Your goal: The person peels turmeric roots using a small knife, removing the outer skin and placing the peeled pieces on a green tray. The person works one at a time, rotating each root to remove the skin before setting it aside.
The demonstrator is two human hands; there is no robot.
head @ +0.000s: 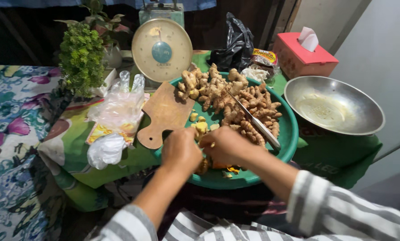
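Note:
A big green round tray (290,129) holds a heap of ginger and turmeric roots (229,96) and a few yellow cut pieces (201,126). A long knife (255,122) lies across the heap, no hand on it. Both my hands meet over the tray's near side. My left hand (181,151) and my right hand (228,145) are curled around a piece of root (203,166) that shows just below them. A wooden cutting board (165,114) leans on the tray's left rim.
A steel bowl (334,107) sits to the right, a pink tissue box (303,56) behind it. A dial kitchen scale (161,49), a black plastic bag (233,44) and a leafy plant (81,58) stand at the back. Clear plastic bags (115,120) lie left of the board.

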